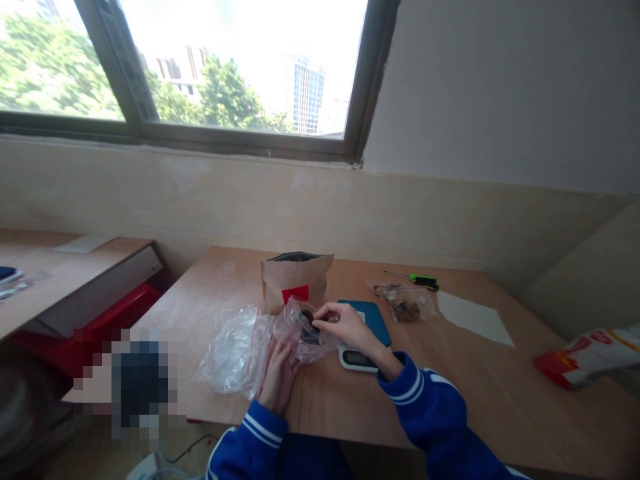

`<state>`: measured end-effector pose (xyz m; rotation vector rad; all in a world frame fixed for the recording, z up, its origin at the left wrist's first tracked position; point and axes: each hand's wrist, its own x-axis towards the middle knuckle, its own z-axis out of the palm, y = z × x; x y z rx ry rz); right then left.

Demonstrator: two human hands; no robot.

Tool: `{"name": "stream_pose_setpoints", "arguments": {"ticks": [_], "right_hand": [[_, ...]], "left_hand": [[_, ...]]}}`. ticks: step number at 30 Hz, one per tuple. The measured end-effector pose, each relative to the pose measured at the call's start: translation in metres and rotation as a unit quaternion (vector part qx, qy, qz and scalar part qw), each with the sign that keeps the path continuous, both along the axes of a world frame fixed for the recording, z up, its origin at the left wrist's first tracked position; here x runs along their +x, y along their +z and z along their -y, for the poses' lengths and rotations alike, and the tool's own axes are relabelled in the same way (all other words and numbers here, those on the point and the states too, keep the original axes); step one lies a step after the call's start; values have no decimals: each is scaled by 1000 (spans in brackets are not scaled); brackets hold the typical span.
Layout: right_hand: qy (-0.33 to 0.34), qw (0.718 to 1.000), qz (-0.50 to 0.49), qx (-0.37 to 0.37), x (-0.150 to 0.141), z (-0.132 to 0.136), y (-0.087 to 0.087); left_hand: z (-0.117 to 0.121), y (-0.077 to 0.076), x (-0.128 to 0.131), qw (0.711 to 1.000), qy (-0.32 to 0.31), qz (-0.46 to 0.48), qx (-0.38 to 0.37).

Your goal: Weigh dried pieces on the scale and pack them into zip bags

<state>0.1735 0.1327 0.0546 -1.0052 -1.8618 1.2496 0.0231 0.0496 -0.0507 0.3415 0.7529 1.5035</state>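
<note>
A small clear plastic bag (320,352) with dark pieces inside stands open on the wooden table. My left hand (281,373) is closed on its left side, low near the tabletop. Over the bag's mouth, my right hand (347,328) has thumb and fingers pinched together; whatever lies between the fingertips is too small to make out. Directly behind the bag stands an open brown paper pouch (287,273) with a red label. A digital scale (377,321) with a blue-green platform sits under and beside my right hand. To the left lies a pile of clear zip bags (230,353).
Filled clear bags (404,308) with brown pieces lie right of the scale. Behind them are screwdrivers (423,280), and beside them a white paper sheet (473,319). A red and white package (590,357) is at the far right. Another table (65,267) stands left.
</note>
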Motion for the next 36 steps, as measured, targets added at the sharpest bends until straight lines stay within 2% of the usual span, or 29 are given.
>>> {"name": "stream_pose_setpoints", "arguments": {"ticks": [4, 8, 11, 15, 19, 24, 27, 30, 32, 36], "right_hand": [[27, 997, -63, -35, -7, 5, -9], [-22, 997, -63, -26, -11, 9, -11], [-32, 999, -33, 10, -10, 15, -6], [16, 995, 52, 88, -10, 27, 5], [25, 988, 96, 116, -12, 33, 9], [-21, 995, 54, 86, -14, 31, 2], [-53, 997, -23, 45, -12, 28, -2], [-43, 995, -89, -3, -10, 25, -3], [-29, 997, -70, 1, -9, 25, -2], [-19, 998, 18, 61, -11, 26, 0]], "left_hand": [[3, 2, 0, 999, -37, 21, 10], [4, 5, 1, 999, -37, -4, -6], [4, 4, 2, 999, -39, -24, 4], [2, -1, 2, 998, -40, -32, 28], [2, 0, 3, 998, -46, -25, 28], [4, 7, 4, 999, -39, -35, 14], [4, 8, 4, 999, -24, -37, 0], [3, 8, 4, 999, -14, -36, -6], [2, 7, 5, 999, -10, -31, 2], [2, 8, 5, 1000, -4, -26, 13]]}}
